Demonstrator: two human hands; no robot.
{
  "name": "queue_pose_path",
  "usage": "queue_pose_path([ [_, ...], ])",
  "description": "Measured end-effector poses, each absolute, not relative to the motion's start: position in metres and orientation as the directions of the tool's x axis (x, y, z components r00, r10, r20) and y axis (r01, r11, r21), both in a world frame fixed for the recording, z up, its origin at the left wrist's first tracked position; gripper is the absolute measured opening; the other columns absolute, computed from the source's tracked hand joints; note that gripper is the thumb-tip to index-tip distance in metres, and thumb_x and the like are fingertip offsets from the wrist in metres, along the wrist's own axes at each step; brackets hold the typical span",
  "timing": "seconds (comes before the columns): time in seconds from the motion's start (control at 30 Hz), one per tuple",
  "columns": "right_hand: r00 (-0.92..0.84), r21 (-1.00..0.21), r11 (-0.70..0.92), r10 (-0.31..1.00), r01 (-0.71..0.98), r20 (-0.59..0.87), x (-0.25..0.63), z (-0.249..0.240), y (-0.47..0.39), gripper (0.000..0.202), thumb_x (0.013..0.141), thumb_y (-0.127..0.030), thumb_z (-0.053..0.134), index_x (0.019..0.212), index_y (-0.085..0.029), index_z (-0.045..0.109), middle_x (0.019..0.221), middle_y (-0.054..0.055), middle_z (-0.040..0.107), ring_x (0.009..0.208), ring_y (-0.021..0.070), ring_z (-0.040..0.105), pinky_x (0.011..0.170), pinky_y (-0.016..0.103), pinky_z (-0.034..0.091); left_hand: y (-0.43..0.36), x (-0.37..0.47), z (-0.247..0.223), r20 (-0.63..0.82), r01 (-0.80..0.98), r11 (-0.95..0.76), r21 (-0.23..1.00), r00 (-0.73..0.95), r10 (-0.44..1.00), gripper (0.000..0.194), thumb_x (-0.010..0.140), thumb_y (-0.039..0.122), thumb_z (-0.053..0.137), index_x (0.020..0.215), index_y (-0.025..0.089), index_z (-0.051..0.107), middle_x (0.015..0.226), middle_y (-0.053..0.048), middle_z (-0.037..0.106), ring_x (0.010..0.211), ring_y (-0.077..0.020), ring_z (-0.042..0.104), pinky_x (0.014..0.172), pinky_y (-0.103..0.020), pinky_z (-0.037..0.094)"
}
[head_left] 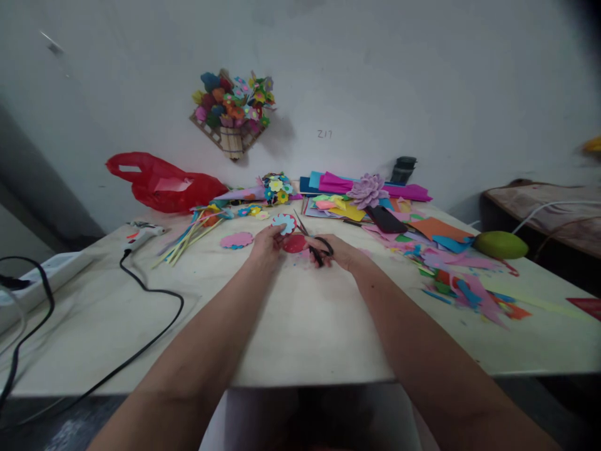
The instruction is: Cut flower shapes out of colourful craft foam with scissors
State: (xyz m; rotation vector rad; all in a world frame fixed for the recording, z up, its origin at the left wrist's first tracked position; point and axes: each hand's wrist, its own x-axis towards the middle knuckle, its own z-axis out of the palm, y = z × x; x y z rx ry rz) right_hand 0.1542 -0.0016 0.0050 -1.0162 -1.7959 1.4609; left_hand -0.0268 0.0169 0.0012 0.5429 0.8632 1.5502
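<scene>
Between the fingers of my left hand (267,243) is a scalloped paper flower (283,221), light blue with a red edge behind it. My right hand (335,250) grips black-handled scissors (323,248), whose blades point up and away, close to the flower's right side. A red round piece (295,243) sits between the two hands; I cannot tell whether it is held or lies on the table. Left of my left hand, a pink scalloped piece (236,240) with blue showing under its edge lies flat on the table (310,338).
A glue gun (141,235) with a black cord lies at left, near a power strip (47,282). Thin sticks (188,238) and a red bag (164,188) are behind. Paper scraps (469,288), a phone (385,219) and a green fruit (501,244) lie at right.
</scene>
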Motion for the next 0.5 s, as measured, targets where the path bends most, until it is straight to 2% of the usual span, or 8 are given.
queue_pose_path([
  [0.17, -0.437, -0.989, 0.057, 0.9, 0.139, -0.01, 0.145, 0.006, -0.006, 0.037, 0.084, -0.052, 0.062, 0.078, -0.015, 0.058, 0.061, 0.003, 0.063, 0.046, 0.0107, 0.059, 0.032, 0.018, 0.029, 0.013, -0.019, 0.001, -0.134, -0.649, -0.001, 0.761, -0.159, 0.978, 0.011, 0.078, 0.002, 0.061, 0.081, 0.011, 0.065, 0.071, -0.007, 0.071, 0.062, -0.013, 0.068, 0.066, -0.022, 0.056],
  [0.5, -0.398, -0.992, 0.041, 0.917, 0.118, -0.009, 0.138, 0.002, -0.006, 0.039, 0.086, -0.055, 0.061, 0.089, -0.016, 0.06, 0.062, 0.003, 0.063, 0.044, 0.0108, 0.06, 0.03, 0.017, 0.027, 0.01, -0.008, 0.0, -0.15, -0.66, 0.013, 0.751, -0.151, 0.977, 0.011, 0.078, 0.002, 0.06, 0.08, 0.013, 0.061, 0.068, -0.005, 0.069, 0.057, -0.012, 0.066, 0.058, -0.019, 0.054],
])
